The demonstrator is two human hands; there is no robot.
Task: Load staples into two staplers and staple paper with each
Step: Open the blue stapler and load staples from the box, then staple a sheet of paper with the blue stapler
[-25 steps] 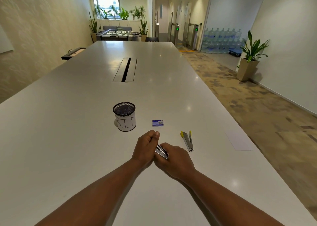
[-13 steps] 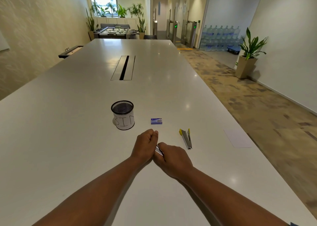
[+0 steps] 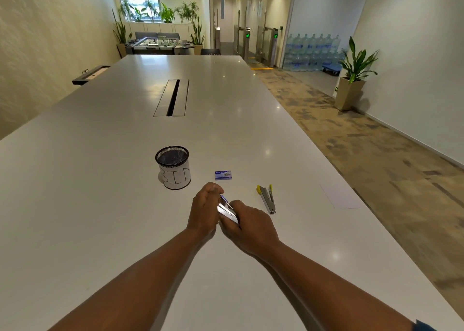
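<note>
Since a second ago our left hand [image 3: 204,209] has loosened from a tight fist over the stapler's front end, so more of the silver stapler [image 3: 228,211] with its blue tip now shows between our hands; nothing else has shifted.

We work at a long white tabletop [image 3: 100,205] with a cable slot [image 3: 172,97] set in its middle, farther off. Well apart to our right, close to the tabletop's edge, lies a sheet of white paper [image 3: 339,195]. Left of centre stands a black mesh cup [image 3: 173,167] wrapped in a white label hand-lettered "BIN". To its right, near but not touching, a small blue staple box [image 3: 223,175] lies flat.

Our right hand [image 3: 251,226] wraps around the rear of the silver stapler, fingers curled about its body, holding it just above the tabletop. Our left hand has its fingers curled at the blue front end, thumb and fingertips meeting there; we cannot tell exactly what they pinch.

Just beside our right hand, the second stapler [image 3: 266,198], silver with yellow ends, lies on the tabletop swung open into a narrow V, touched by neither hand.
</note>
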